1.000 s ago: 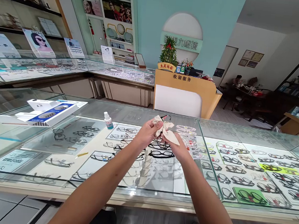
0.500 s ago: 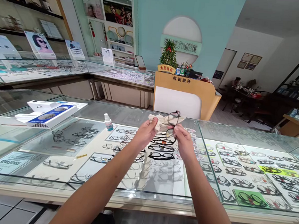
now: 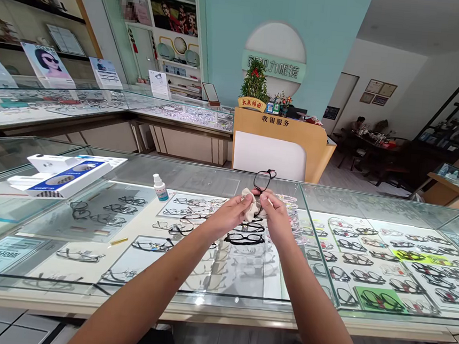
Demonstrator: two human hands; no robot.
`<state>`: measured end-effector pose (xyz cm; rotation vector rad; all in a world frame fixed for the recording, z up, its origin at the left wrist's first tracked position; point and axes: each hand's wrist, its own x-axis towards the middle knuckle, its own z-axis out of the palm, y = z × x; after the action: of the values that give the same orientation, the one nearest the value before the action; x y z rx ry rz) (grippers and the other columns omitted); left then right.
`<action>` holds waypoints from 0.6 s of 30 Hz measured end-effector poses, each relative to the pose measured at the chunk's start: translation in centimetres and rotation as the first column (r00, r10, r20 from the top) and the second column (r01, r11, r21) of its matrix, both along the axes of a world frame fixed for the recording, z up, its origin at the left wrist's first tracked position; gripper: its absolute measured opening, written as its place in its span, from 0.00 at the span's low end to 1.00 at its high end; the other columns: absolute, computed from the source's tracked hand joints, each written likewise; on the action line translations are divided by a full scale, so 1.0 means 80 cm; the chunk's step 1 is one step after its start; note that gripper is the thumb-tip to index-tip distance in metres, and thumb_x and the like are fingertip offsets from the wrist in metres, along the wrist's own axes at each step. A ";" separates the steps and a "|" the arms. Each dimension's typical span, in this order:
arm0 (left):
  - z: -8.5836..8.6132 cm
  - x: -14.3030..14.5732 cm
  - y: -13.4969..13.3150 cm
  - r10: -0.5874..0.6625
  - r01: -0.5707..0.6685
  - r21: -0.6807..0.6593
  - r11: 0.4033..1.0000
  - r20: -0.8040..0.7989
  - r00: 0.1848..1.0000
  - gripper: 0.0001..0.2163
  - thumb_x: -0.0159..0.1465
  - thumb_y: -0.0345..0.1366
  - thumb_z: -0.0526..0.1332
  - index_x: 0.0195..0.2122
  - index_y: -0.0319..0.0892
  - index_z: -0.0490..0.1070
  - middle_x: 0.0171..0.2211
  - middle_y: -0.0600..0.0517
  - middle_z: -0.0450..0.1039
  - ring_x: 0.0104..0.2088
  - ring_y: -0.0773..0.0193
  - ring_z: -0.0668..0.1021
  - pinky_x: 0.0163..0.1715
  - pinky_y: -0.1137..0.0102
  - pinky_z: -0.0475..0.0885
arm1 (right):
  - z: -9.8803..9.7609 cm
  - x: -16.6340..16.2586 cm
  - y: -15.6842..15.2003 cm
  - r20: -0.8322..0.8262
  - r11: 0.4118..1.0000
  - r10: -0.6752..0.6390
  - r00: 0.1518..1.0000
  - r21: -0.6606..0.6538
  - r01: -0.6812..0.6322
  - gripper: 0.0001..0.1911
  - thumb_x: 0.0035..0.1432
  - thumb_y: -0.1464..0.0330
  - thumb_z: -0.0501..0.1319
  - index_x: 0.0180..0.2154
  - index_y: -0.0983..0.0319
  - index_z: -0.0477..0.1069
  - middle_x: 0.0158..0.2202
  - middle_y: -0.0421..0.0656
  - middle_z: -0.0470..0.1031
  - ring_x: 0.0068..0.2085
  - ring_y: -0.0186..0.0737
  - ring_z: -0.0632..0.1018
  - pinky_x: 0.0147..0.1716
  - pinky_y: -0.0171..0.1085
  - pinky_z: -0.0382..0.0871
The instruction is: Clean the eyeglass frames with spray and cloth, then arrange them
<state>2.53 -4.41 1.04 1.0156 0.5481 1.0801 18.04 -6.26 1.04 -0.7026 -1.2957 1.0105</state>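
Note:
Dark-framed eyeglasses (image 3: 261, 180) are held upright above the glass counter, one lens standing clear over my hands. My right hand (image 3: 275, 211) is closed on the frame near its middle. In my left hand (image 3: 232, 213) is a cream cleaning cloth (image 3: 249, 208), pinched and pressed around the lower lens, which is mostly hidden by cloth and fingers. Just below my hands, black-framed eyeglasses (image 3: 244, 238) lie in a column with several other pairs.
A small white spray bottle (image 3: 160, 188) stands on the glass counter (image 3: 181, 176), left of my hands. Farther left lies an open blue-and-white box (image 3: 70, 179). A yellow strip (image 3: 119, 241) lies nearer me. Across the aisle is a wooden cashier desk (image 3: 320, 142); a person sits far back.
My left hand has brought the cloth down and right onto the lower lens. My hands are closer together, and the cloth no longer spreads out behind the upper lens.

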 end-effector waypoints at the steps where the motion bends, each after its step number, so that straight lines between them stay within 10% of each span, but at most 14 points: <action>1: 0.000 0.000 0.000 -0.006 0.006 -0.006 1.000 0.000 1.000 0.26 0.52 0.58 0.79 0.36 0.41 0.74 0.29 0.56 0.67 0.30 0.70 0.69 0.33 0.74 0.67 | 0.000 -0.001 0.000 -0.003 1.000 0.018 1.000 -0.002 -0.018 0.17 0.65 0.50 0.68 0.43 0.55 0.86 0.55 0.46 0.76 0.60 0.49 0.74 0.64 0.45 0.65; 18: 0.007 -0.005 -0.002 -0.067 0.098 0.173 0.980 -0.177 0.982 0.30 0.53 0.50 0.80 0.48 0.41 0.71 0.30 0.57 0.68 0.29 0.70 0.66 0.31 0.72 0.57 | 0.000 -0.006 0.000 -0.136 0.995 0.048 0.990 -0.080 -0.059 0.15 0.61 0.53 0.70 0.40 0.56 0.87 0.49 0.44 0.80 0.50 0.48 0.78 0.51 0.43 0.72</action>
<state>2.16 -4.58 1.62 1.2884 0.5467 0.9875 17.55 -6.29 1.05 -0.6549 -1.1666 1.1421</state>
